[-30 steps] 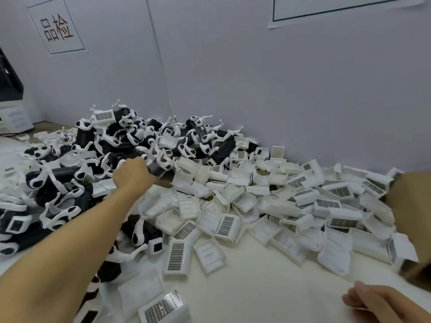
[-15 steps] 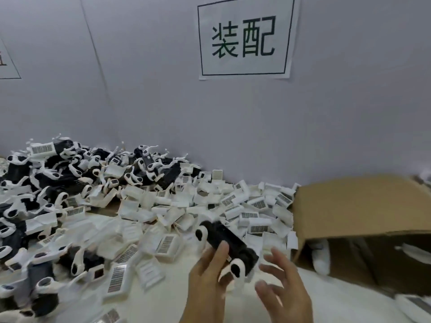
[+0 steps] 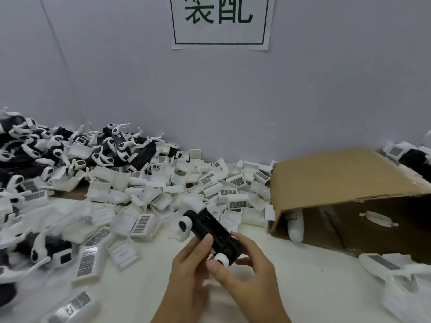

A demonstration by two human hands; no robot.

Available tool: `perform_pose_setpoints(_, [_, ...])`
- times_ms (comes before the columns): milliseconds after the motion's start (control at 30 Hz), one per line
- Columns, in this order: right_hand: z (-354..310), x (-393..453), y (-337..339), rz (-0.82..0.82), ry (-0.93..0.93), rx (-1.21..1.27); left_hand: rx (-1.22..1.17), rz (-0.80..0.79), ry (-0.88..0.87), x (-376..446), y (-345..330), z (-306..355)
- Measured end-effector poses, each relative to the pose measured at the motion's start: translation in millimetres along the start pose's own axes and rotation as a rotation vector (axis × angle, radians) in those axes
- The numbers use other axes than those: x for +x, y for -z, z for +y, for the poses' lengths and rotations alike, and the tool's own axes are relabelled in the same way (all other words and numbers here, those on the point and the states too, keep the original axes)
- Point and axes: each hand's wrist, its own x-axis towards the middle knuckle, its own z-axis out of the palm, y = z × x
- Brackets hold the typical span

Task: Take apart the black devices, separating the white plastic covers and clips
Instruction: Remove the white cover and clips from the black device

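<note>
nearest to us, both our hands had closed in on one black device [image 3: 211,231], which half a second before was only in our left hand with the right hand's fingers spread and not yet touching it. our left hand [image 3: 189,271] now gripped the device from below, its fingers curled up round the lower left side, and our right hand [image 3: 247,269] had its thumb pressed against the near white clip [image 3: 221,258] with its other fingers curled behind the device's near end. a second before that, our left arm was stretched out into the heap at the left, so we took this device to be freshly fetched, and the change meant the stripping was about to start, probably with the near clip. the far white clip [image 3: 184,226] was on the device's upper left side, and what looked like a white cover [image 3: 192,205] sat at its far end, so nothing had come off yet. beyond the hands, loose white covers [image 3: 144,223] lay scattered over the table [image 3: 314,287]. to the right a cardboard box [image 3: 345,183] lay on its side with white pieces inside. farthest left, against the wall, was the heap of black devices [image 3: 58,150] waiting, and a sign [image 3: 220,22] hung above.
</note>
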Motion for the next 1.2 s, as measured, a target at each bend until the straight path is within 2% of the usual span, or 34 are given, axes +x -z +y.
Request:
perform_pose_setpoints(200, [-4, 2, 3, -0.030, 0.015, -0.003, -0.017, -0.013, 0.054, -1, 3, -2])
perform_pose_setpoints(300, [-3, 1, 1, -0.050, -0.031, -0.017, 0.003, -0.006, 0.000, 0, 1, -2])
perform_pose_setpoints(500, [-3, 2, 1, -0.047, -0.002, -0.024, 0.140, 0.043, -0.132, 7, 7, -7])
perform_pose_setpoints(600, [2, 2, 2, -0.142, -0.008, -0.018, 0.373, 0.115, -0.263, 8, 9, -6])
perform_pose_setpoints(700, [-1, 1, -1, -0.149, 0.106, 0.008, 0.776, 0.253, -0.536, 8, 13, -10])
perform_pose_setpoints(733, [0, 0, -4, -0.107, 0.124, 0.024, 0.909, 0.240, -0.680, 8, 13, -11])
perform_pose_setpoints(800, [6, -2, -6, 0.005, 0.118, 0.088, 1.172, 0.175, -0.810, 7, 9, -10])
perform_pose_setpoints(867, [7, -3, -7, 0.014, 0.076, 0.094, 1.268, 0.144, -0.920, 10, 8, -13])
perform_pose_setpoints(1033, [7, 0, 1, 0.053, 0.023, 0.116, 1.258, 0.125, -0.962, 10, 7, -14])
perform_pose_setpoints(1200, [8, 0, -5, 0.109, -0.041, 0.225, 1.404, 0.215, -0.893, 4, -1, -18])
